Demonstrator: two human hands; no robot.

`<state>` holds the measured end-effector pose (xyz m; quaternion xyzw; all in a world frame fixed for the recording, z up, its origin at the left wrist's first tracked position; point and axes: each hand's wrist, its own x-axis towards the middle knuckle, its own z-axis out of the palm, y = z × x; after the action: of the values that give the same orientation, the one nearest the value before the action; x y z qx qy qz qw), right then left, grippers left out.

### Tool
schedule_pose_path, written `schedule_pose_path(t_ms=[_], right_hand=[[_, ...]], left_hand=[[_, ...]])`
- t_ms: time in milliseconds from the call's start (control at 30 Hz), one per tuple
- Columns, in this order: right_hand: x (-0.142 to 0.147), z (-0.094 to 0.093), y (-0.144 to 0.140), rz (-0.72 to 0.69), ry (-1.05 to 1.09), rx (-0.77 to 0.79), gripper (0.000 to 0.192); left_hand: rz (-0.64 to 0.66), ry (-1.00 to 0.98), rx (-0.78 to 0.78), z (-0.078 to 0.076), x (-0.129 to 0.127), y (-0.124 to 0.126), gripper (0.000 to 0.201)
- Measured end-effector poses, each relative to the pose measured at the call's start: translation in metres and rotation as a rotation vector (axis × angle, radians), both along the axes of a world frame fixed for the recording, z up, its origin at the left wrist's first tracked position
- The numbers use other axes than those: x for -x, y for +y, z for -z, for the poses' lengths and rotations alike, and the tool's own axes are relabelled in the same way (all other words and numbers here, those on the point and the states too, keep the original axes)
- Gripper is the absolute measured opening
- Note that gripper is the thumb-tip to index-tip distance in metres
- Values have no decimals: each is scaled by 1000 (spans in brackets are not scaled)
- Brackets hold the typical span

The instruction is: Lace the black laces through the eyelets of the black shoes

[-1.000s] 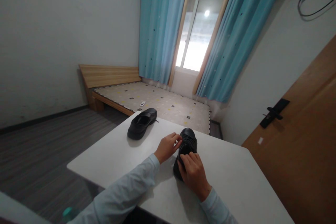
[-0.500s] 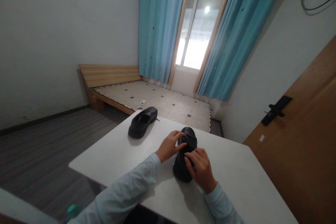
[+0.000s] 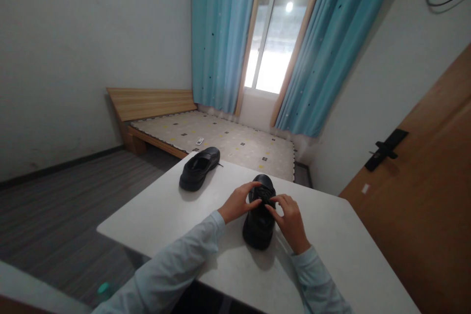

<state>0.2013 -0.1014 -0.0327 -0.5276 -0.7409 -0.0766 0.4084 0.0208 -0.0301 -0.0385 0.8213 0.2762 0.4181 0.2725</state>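
Note:
A black lace-up shoe [image 3: 258, 233] stands on the white table [image 3: 158, 216], its toe pointing away from me. My left hand [image 3: 240, 202] lies along its left side, thumb and fingers closed at the lacing. From the right, my right hand [image 3: 290, 218] pinches at the black shoelace [image 3: 265, 192] over the tongue. Dark laces blend into the dark shoe, so the exact strands between my fingertips are hard to make out. The matching black shoe [image 3: 196, 176] sits apart at the table's far left, a lace end sticking out to its right.
Behind the table is a low bed [image 3: 228, 142] with a wooden headboard [image 3: 154, 103] and a small white remote-like object [image 3: 199, 141] on it. Blue curtains [image 3: 228, 34] frame the window. A wooden door [image 3: 423, 196] is at the right, and a green-topped object [image 3: 104, 288] is at lower left.
My right hand has moved forward from the shoe's opening up to the laces, its fingers now close to the left hand's. My left hand stays at the lacing. The view shifted slightly.

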Motion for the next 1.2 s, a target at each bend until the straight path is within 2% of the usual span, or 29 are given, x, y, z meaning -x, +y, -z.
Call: schedule_pose_path(t_ms=[100, 267, 733, 1200], right_hand=[[1, 3, 2, -60, 121, 91, 11], [6, 3, 1, -66, 247, 97, 13], [10, 1, -2, -70, 285, 48, 12], [6, -4, -1, -55, 472, 132, 19]], left_hand=[[15, -4, 21, 2, -1, 1, 43], [11, 1, 20, 1, -1, 1, 40], [-6, 22, 11, 0, -1, -1, 35], [-13, 30, 37, -3, -2, -3, 34]])
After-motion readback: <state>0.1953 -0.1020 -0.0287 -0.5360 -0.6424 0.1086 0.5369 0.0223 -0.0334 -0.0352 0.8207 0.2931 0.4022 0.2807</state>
